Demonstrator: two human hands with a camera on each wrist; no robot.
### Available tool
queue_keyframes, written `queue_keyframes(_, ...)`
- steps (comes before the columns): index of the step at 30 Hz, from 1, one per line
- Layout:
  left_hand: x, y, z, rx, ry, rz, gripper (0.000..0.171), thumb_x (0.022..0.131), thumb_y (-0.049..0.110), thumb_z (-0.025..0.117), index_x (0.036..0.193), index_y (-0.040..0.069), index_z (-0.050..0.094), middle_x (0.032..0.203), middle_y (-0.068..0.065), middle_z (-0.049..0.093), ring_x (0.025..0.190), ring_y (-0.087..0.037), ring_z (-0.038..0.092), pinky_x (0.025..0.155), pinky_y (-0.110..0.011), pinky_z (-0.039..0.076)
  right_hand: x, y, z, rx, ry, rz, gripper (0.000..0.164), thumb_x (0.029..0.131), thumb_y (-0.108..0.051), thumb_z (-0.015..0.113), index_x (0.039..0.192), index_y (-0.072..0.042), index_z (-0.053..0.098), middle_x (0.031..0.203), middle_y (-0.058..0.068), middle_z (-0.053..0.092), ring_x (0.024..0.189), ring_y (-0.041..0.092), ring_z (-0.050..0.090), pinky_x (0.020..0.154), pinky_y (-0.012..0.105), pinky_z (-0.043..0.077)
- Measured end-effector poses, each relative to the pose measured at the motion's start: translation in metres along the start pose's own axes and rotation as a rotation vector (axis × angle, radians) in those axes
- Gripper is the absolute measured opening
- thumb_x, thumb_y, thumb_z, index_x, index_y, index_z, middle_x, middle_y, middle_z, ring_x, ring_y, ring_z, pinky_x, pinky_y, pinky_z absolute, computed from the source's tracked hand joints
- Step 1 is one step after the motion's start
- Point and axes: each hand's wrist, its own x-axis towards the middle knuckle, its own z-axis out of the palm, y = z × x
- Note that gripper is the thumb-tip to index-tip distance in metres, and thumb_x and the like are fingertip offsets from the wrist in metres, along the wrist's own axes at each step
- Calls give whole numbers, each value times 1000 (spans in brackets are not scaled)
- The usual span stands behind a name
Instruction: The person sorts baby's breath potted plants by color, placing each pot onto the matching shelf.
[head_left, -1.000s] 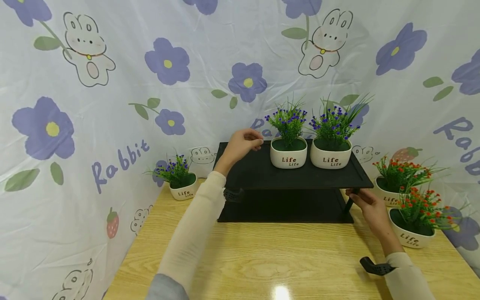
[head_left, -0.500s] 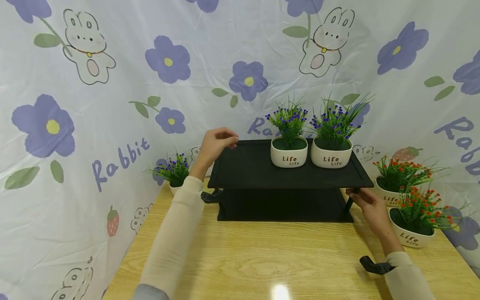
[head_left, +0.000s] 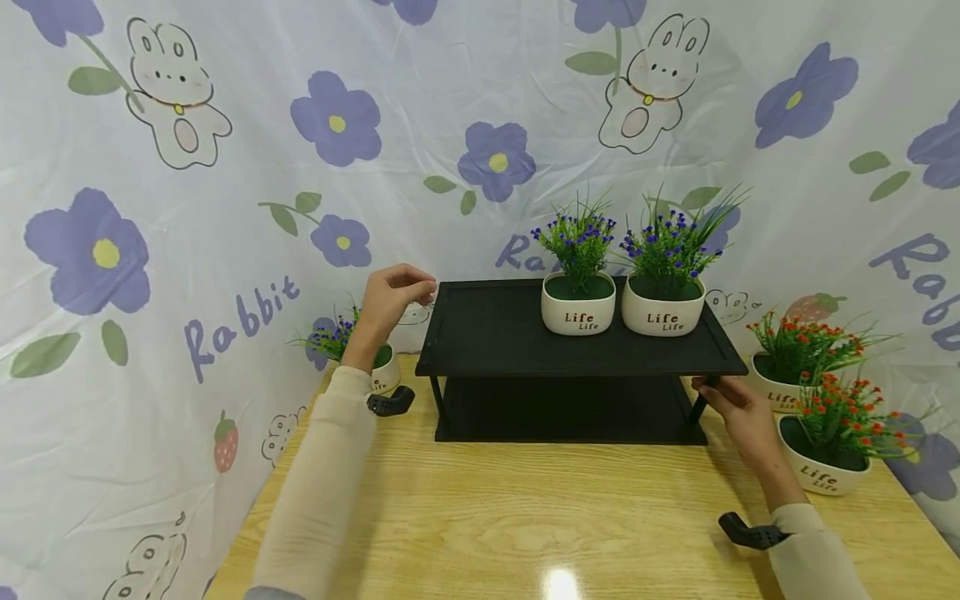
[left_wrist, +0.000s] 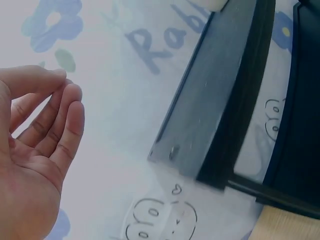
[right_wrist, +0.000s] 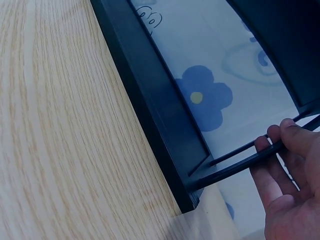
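Note:
A black two-tier shelf point(head_left: 487, 325) stands on the wooden table. On its upper tier, toward the right, sit two white pots of purple-flowered plants, a left pot point(head_left: 577, 317) and a right pot point(head_left: 662, 318). My right hand point(head_left: 738, 421) holds the shelf's front right post point(right_wrist: 240, 167), fingers and thumb about it in the right wrist view. Beside the shelf's upper left corner is my left hand point(head_left: 390, 304). It holds nothing; its fingers point(left_wrist: 70, 130) are loosely bent with the thumb near the fingertips. Behind that hand, another purple-flowered pot point(head_left: 386, 375) is partly hidden.
Two white pots with red-flowered plants, a rear pot point(head_left: 776, 392) and a front pot point(head_left: 825, 479), stand right of the shelf, close to my right forearm. A patterned curtain point(head_left: 420, 200) hangs behind and along the left. The wooden table point(head_left: 525, 508) extends in front of the shelf.
My left hand has moved left from over the upper tier, beside the left pot, to just past the shelf's left edge. My right hand has stayed on the post.

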Motion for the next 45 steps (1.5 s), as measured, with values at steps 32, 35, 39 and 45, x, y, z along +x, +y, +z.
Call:
queue_keyframes(32,-77,-134,-76,172,105,-266,33,98,29,62,116,2,66,109,-18,70,93,-27,69,81,-42,59,-2,-1,0,-8,4,4,40,101,-32,55,134,-11,58,126,8,65,109,-9,59,88,6,48)
queue_keyframes(35,-85,-146,-79,254,139,-302,36,98,34,61,117,3,67,111,-17,69,97,-26,67,85,-42,58,-2,0,1,-10,-3,8,41,101,-34,54,135,-12,58,128,13,63,111,-8,58,89,5,47)
queue_keyframes(39,-94,-161,-82,328,212,-370,36,96,35,63,116,5,67,110,-10,66,99,-27,62,86,-41,54,-2,0,1,-19,-2,5,41,101,-34,54,135,-12,58,129,14,62,111,-9,58,89,4,46)
queue_keyframes(45,-101,-178,-84,355,252,-491,54,93,35,66,131,-1,51,124,-18,54,112,-33,53,91,-44,47,-2,-1,1,-19,0,4,40,101,-33,54,136,-14,57,129,12,63,112,-7,59,89,5,47)
